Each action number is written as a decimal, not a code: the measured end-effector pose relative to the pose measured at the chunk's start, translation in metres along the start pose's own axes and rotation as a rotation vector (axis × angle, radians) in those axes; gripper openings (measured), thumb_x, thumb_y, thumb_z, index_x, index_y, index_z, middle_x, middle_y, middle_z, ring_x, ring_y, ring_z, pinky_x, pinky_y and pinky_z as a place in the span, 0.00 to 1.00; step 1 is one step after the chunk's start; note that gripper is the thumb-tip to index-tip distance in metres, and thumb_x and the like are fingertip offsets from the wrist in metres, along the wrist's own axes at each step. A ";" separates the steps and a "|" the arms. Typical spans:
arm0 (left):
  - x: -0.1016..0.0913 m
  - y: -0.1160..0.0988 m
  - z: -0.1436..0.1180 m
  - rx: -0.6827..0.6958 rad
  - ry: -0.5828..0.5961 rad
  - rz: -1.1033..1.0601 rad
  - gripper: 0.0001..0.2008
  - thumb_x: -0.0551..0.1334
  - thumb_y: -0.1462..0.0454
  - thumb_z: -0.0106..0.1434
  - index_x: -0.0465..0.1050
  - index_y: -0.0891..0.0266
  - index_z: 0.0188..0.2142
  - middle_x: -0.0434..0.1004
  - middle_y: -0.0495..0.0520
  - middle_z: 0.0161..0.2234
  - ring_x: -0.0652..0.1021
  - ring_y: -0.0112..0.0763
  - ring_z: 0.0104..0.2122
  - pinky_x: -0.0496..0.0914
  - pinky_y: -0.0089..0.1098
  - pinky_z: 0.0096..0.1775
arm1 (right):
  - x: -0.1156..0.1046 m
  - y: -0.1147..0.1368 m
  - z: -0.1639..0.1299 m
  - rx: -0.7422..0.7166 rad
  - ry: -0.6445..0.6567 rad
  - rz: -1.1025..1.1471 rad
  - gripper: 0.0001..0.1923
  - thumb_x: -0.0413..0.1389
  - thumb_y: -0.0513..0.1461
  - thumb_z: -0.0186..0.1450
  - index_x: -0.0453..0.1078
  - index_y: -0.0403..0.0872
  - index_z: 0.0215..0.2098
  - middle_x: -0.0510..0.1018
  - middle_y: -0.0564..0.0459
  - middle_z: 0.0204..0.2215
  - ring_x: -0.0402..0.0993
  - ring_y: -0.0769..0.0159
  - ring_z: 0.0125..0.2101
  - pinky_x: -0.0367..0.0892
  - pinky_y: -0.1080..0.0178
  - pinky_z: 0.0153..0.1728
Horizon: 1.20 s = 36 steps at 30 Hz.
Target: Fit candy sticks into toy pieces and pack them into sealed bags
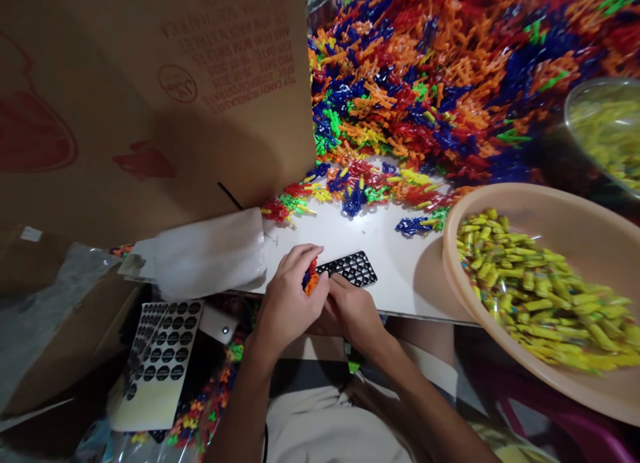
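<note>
My left hand [296, 295] is curled around a small bunch of plastic toy pieces [312, 280] in orange, blue and red. Close against it, my right hand [355, 311] has its fingers curled in; what they pinch is hidden. A black sheet with rows of round holes [353, 269] lies on the white tabletop [370, 233], just beyond my right fingers. Past it, small bundles of coloured pieces with yellow sticks [354, 197] lie in a loose row.
A large cardboard box [240, 143] stands at the left, with a white plastic packet [210, 253] before it. Sheets of round black stickers [167, 343] sit lower left. A peach basin [505, 199] of yellow wrapped sticks stands right. Coloured pieces [450, 69] are heaped behind.
</note>
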State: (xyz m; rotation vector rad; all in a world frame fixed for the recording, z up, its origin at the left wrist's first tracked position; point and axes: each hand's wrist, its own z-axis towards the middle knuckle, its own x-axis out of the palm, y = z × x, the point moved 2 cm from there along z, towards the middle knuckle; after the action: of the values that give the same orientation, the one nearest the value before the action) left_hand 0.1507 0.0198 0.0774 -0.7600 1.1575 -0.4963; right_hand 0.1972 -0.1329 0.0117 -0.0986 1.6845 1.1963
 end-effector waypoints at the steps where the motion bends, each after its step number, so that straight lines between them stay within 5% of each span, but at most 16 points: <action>1: 0.000 0.001 0.000 -0.005 0.000 -0.002 0.17 0.63 0.62 0.76 0.79 0.59 0.62 0.83 0.63 0.61 0.82 0.47 0.62 0.76 0.47 0.66 | -0.002 -0.001 0.002 0.002 0.007 -0.006 0.11 0.56 0.35 0.78 0.80 0.49 0.54 0.85 0.47 0.45 0.81 0.59 0.38 0.64 0.65 0.33; 6: -0.004 -0.001 0.001 -0.012 0.036 0.021 0.19 0.67 0.58 0.75 0.78 0.58 0.62 0.82 0.62 0.61 0.82 0.50 0.62 0.78 0.49 0.65 | -0.009 -0.001 0.013 0.054 0.037 -0.036 0.10 0.58 0.34 0.77 0.83 0.50 0.47 0.86 0.47 0.42 0.81 0.60 0.36 0.62 0.64 0.33; 12: -0.003 0.001 0.000 0.044 0.060 0.041 0.20 0.62 0.66 0.74 0.75 0.60 0.64 0.81 0.63 0.63 0.81 0.47 0.63 0.76 0.48 0.67 | -0.009 0.007 0.018 0.107 0.055 -0.062 0.12 0.59 0.34 0.76 0.81 0.49 0.35 0.81 0.49 0.33 0.74 0.63 0.27 0.52 0.60 0.28; 18: 0.002 0.003 0.001 0.037 0.008 0.079 0.22 0.60 0.71 0.71 0.77 0.58 0.62 0.83 0.61 0.61 0.82 0.46 0.61 0.78 0.46 0.64 | -0.025 -0.004 0.025 -0.005 0.074 -0.041 0.09 0.64 0.33 0.74 0.84 0.51 0.47 0.84 0.53 0.37 0.78 0.64 0.32 0.65 0.65 0.34; 22: 0.005 0.004 0.000 0.035 -0.012 0.096 0.23 0.59 0.71 0.71 0.78 0.56 0.62 0.84 0.59 0.59 0.84 0.47 0.58 0.80 0.45 0.62 | -0.066 -0.042 0.067 0.002 -0.024 -0.121 0.15 0.60 0.39 0.79 0.80 0.50 0.62 0.87 0.51 0.41 0.82 0.60 0.38 0.74 0.63 0.42; 25: 0.007 0.005 -0.001 0.044 -0.047 0.113 0.23 0.59 0.71 0.71 0.78 0.56 0.62 0.85 0.59 0.59 0.85 0.47 0.56 0.81 0.44 0.60 | -0.099 -0.067 0.120 0.114 -0.213 -0.272 0.17 0.50 0.39 0.84 0.80 0.45 0.58 0.84 0.39 0.53 0.82 0.53 0.51 0.76 0.54 0.52; 27: 0.010 0.007 -0.001 0.048 -0.067 0.132 0.23 0.59 0.71 0.70 0.78 0.56 0.62 0.85 0.59 0.59 0.85 0.47 0.55 0.82 0.44 0.58 | -0.115 -0.077 0.155 0.155 -0.266 -0.366 0.14 0.55 0.42 0.83 0.79 0.44 0.57 0.82 0.40 0.57 0.81 0.51 0.55 0.77 0.48 0.56; 32: 0.012 0.010 -0.001 0.070 -0.089 0.155 0.24 0.59 0.71 0.67 0.78 0.56 0.61 0.87 0.58 0.58 0.87 0.47 0.53 0.84 0.43 0.52 | -0.132 -0.084 0.211 0.077 -0.097 -0.516 0.16 0.65 0.46 0.80 0.79 0.48 0.61 0.82 0.44 0.61 0.82 0.53 0.56 0.80 0.46 0.58; 36: 0.011 0.009 -0.001 0.062 -0.096 0.155 0.25 0.60 0.71 0.67 0.79 0.54 0.61 0.88 0.57 0.58 0.87 0.47 0.54 0.84 0.42 0.50 | -0.128 -0.086 0.211 0.032 0.070 -0.579 0.17 0.66 0.46 0.79 0.78 0.47 0.62 0.82 0.44 0.61 0.83 0.53 0.56 0.81 0.45 0.58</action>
State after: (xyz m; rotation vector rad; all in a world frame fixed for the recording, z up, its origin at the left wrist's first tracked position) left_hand 0.1534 0.0172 0.0635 -0.6292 1.0968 -0.3609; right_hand 0.4491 -0.0779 0.0565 -0.5733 1.5812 0.7342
